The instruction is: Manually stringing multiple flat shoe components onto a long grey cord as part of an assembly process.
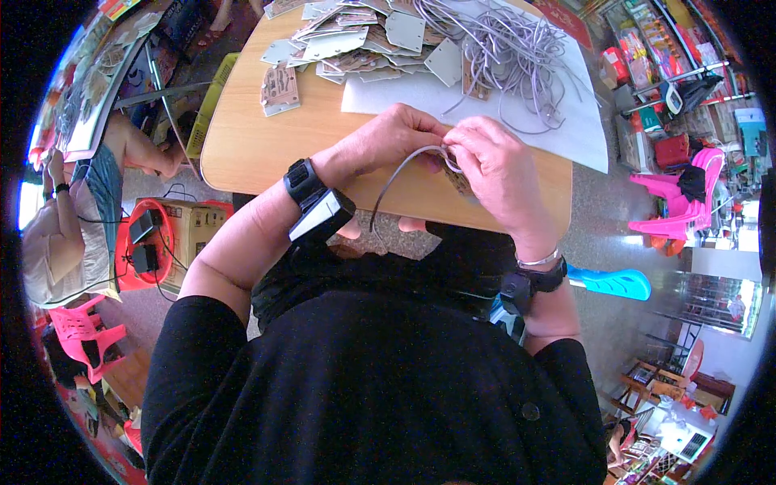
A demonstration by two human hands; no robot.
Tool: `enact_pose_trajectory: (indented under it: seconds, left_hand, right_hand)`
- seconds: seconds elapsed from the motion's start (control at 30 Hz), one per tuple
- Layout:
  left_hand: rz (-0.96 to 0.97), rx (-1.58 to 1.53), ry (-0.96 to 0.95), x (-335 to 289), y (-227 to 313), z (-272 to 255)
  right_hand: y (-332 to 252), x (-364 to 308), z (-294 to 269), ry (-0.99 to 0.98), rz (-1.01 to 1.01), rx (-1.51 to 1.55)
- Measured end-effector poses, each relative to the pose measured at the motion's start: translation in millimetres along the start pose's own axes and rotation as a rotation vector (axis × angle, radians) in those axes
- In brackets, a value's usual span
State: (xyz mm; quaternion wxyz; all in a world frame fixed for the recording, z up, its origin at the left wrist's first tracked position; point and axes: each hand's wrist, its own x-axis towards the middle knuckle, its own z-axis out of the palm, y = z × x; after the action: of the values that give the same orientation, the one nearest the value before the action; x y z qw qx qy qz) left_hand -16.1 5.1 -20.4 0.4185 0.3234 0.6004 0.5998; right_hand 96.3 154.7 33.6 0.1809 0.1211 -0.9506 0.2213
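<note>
Over the table's near edge, my left hand (398, 136) and my right hand (499, 166) meet with their fingertips bent together. A thin grey cable (394, 179) curves up between them, and its loose end hangs past the table edge. My right hand pinches the cable near its bend; my left fingers close on it alongside, their tips partly hidden. Under my right fingers shows part of a small brown printed card (457, 183); whether a hand grips it, I cannot tell. Beyond lie a pile of brown-and-white cards (335, 44) and a tangle of grey cables (517, 61).
One card (280, 90) lies apart on the wooden table (234, 137). A white foam sheet (582, 133) sits under the cables. To the left are a red tub (168, 242), a cardboard box (196, 230) and another person (61, 234); pink chairs (691, 194) stand right.
</note>
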Motion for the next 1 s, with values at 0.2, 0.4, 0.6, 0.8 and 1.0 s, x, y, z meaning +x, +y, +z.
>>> enact_pose_trajectory:
  seconds: [0.2,0.4,0.6,0.8,1.0]
  left_hand:
    - [-0.029,0.031,0.048,0.3,3.2,0.5]
    - [0.016,-0.087,0.073,-4.7,-3.1,-3.7]
    - [-0.043,-0.325,0.077,-0.8,3.5,0.7]
    - [0.185,-0.058,0.098,-3.0,-2.4,7.2]
    - [0.257,0.337,0.25,-3.6,-3.4,24.8]
  right_hand:
    - [-41.1,2.4,-49.9,0.107,0.213,1.333]
    - [-35.4,5.8,-52.3,0.366,0.201,0.782]
    - [12.8,-46.5,4.9,0.191,0.425,0.332]
    - [12.4,-54.5,13.2,0.35,0.623,0.431]
    - [8.7,-65.6,16.4,0.331,0.56,0.31]
